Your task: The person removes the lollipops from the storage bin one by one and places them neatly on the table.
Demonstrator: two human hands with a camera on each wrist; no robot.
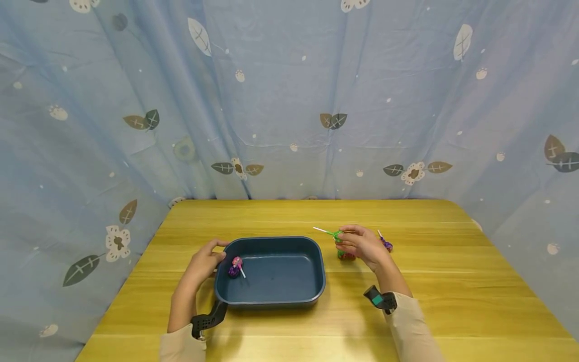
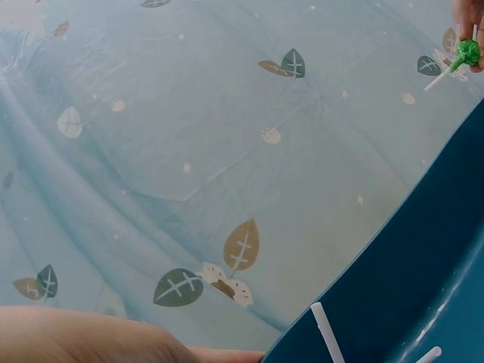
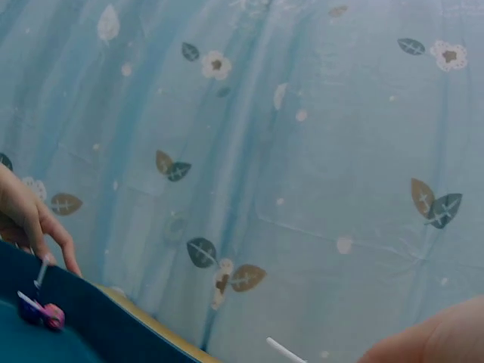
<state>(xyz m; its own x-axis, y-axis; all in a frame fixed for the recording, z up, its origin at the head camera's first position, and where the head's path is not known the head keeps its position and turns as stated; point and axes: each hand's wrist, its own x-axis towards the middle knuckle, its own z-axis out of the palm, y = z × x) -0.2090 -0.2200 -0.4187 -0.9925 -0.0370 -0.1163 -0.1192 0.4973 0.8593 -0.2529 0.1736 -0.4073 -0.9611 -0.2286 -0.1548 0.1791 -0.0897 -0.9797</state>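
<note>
A dark blue rectangular tray [image 1: 271,303] stands on the table, with a pink lollipop [image 1: 237,261] and a purple lollipop [image 1: 233,272] together at its left end. At the tray's left rim rests my left hand [image 1: 204,262], thumb and forefinger spread along the outside of the back left corner. Right of the tray, my right hand [image 1: 362,245] pinches a green-wrapped lollipop [image 1: 337,235], its white stick pointing left. Just below those fingers is a red and green lollipop [image 1: 346,256], partly hidden by the hand. In the right wrist view only a white stick [image 3: 286,350] shows near the thumb.
Another purple lollipop [image 1: 387,245] lies on the wooden table [image 1: 452,301] beyond my right wrist, its stick pointing up and back. A blue patterned curtain [image 1: 289,100] hangs behind the table and along both sides. Black camera mounts sit on both wrists.
</note>
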